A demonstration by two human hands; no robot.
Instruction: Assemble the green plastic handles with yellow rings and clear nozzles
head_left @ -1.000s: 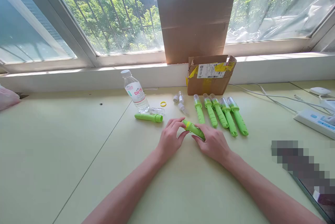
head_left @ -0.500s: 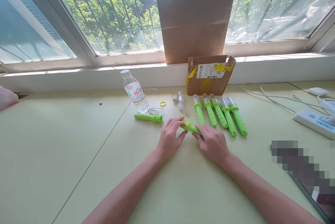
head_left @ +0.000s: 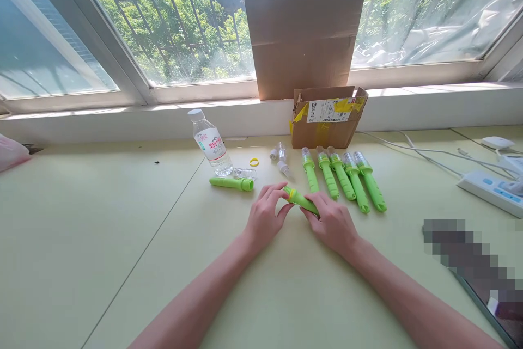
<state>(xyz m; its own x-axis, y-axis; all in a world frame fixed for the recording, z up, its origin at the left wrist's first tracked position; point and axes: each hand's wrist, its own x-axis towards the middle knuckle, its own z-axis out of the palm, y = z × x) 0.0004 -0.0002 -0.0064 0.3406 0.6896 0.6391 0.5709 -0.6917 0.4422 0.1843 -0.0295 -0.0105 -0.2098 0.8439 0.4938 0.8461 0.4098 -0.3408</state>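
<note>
Both left fingers (head_left: 278, 194) and right fingers (head_left: 320, 202) stay closed on the green tube (head_left: 303, 202), barely shifted.

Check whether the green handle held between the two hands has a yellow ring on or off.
On: the green handle shows a yellow ring around its neck, next to the threads by the left hand.

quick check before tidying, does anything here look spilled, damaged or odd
Nothing looks spilled. The open brown cardboard box at the back looks scruffy: ragged yellow tape partly covers its white label. A small dark speck lies on the pale green table, left of the clear plastic bottle; I can't tell what it is.
</note>
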